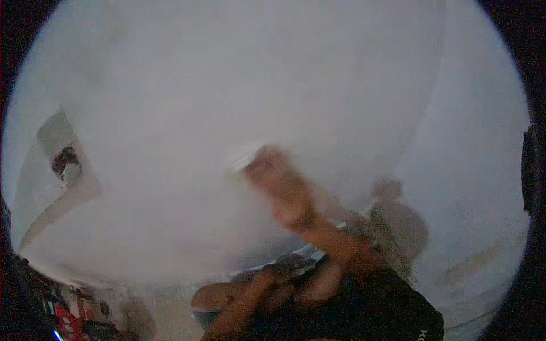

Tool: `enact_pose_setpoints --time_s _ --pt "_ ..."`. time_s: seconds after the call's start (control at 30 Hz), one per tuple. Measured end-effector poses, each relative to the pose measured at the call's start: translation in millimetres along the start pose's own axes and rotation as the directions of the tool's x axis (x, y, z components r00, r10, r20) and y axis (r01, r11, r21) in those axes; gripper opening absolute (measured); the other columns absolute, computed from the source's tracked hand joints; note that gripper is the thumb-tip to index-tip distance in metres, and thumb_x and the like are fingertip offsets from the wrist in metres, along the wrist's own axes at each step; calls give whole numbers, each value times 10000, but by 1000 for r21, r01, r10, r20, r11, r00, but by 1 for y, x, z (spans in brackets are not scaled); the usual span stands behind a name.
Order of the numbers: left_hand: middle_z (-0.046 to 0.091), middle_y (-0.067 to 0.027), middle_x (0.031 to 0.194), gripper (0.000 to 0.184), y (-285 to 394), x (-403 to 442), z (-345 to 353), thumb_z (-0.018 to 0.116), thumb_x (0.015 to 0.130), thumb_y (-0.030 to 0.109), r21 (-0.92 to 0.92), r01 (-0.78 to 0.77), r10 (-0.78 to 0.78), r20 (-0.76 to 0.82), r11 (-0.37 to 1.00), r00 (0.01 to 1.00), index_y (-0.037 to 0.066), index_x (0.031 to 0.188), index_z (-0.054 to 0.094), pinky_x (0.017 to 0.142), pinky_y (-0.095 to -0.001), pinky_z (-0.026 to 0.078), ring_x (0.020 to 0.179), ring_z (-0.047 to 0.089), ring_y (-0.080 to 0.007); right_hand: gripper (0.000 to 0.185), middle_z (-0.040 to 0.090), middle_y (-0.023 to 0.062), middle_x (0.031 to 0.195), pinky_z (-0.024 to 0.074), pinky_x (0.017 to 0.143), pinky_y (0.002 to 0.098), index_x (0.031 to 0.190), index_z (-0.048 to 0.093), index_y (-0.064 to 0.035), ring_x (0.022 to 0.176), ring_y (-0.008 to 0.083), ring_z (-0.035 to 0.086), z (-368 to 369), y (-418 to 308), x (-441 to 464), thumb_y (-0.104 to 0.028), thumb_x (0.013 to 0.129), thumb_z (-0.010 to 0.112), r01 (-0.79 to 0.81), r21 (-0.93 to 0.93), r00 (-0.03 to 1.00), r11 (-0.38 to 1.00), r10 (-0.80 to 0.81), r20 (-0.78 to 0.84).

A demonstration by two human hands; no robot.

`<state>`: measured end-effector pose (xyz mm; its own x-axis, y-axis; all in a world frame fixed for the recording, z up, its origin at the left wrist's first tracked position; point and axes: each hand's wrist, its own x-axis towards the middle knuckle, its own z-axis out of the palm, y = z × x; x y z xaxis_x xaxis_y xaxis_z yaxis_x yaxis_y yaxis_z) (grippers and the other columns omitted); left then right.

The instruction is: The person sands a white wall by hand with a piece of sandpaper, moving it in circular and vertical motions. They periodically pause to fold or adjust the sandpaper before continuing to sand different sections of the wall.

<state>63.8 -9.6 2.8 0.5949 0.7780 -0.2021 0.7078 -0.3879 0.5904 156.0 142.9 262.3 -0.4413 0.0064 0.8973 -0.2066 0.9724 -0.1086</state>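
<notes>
Blurred by motion, my right hand is raised in front of a broad whitish surface. Its fingers are closed on a pale flat thing with a straight edge, which lies against or very near that surface; I cannot tell which. Lower down, my left hand is dark and smeared, its forearm coming up from the bottom edge. It appears closed on a flat thing with a pale edge, whose kind I cannot make out. The fingers of this hand are mostly hidden.
At the left, a recessed part of the surface has a dark ragged hole. Red and dark items crowd the lower left corner. A rounded brownish thing is beside my left forearm. Shadows fall on the surface at the right.
</notes>
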Motion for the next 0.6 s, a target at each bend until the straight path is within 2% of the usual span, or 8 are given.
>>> enact_pose_setpoints --time_s 0.1,0.13,0.17,0.23,0.33,0.43,0.5,0.6 --pt "429 -153 1557 556 10 -12 -8 458 1029 323 -19 57 -57 13 998 998 220 1568 370 1222 -440 283 1446 395 -341 443 520 134 1511 244 1233 470 1385 622 -92 1427 324 452 1 -43 17 -237 1033 396 -141 -264 990 954 136 -35" --pt "430 -153 1557 555 13 -14 -11 456 1029 320 -16 62 -62 12 998 998 220 1568 370 1222 -440 283 1447 394 -340 394 558 127 1476 387 1155 476 1363 636 -85 1378 334 512 -19 -15 3 -189 1035 445 -188 -569 981 801 121 -153" --pt "430 -154 1557 554 14 -16 -11 455 1029 318 -16 67 -67 11 998 998 220 1568 369 1221 -439 283 1447 393 -338 394 558 127 1476 387 1155 476 1363 636 -85 1378 334 512 -58 3 0 -189 1035 445 -184 -565 981 804 118 -152" --pt "430 -154 1556 553 11 -12 -12 452 1029 312 -9 69 -69 13 998 998 221 1568 368 1221 -438 284 1448 392 -335 345 643 133 1373 472 1090 377 1321 651 -23 1262 275 625 -121 32 -8 -131 1043 478 -654 -560 682 508 75 -728" --pt "431 -155 1556 551 11 -6 -12 448 1029 304 -1 57 -57 4 998 998 221 1568 366 1221 -436 285 1450 390 -331 327 655 131 1358 454 1108 395 1294 671 -24 1278 278 613 -131 25 11 -106 1037 487 -573 -470 657 671 33 -753" --pt "432 -155 1555 549 15 -7 -14 444 1030 295 14 49 -49 2 999 999 222 1568 365 1221 -435 287 1452 389 -327 361 642 125 1378 425 1135 463 1301 670 -32 1332 307 564 -46 -7 10 -58 988 492 -281 -535 910 797 44 -413" --pt "432 -156 1555 548 19 -11 -15 441 1030 290 22 55 -55 -1 998 998 223 1568 363 1220 -434 288 1453 387 -324 374 628 128 1395 412 1144 491 1301 669 -26 1350 322 544 -18 -26 4 -51 973 492 -297 -420 944 857 199 -263" --pt "433 -157 1554 546 22 -16 -18 437 1030 282 32 68 -68 -11 997 998 223 1568 362 1220 -432 289 1454 386 -319 398 585 148 1443 378 1165 528 1310 659 -12 1378 352 508 -27 -21 17 -54 953 489 -2 -201 996 980 -16 -91"
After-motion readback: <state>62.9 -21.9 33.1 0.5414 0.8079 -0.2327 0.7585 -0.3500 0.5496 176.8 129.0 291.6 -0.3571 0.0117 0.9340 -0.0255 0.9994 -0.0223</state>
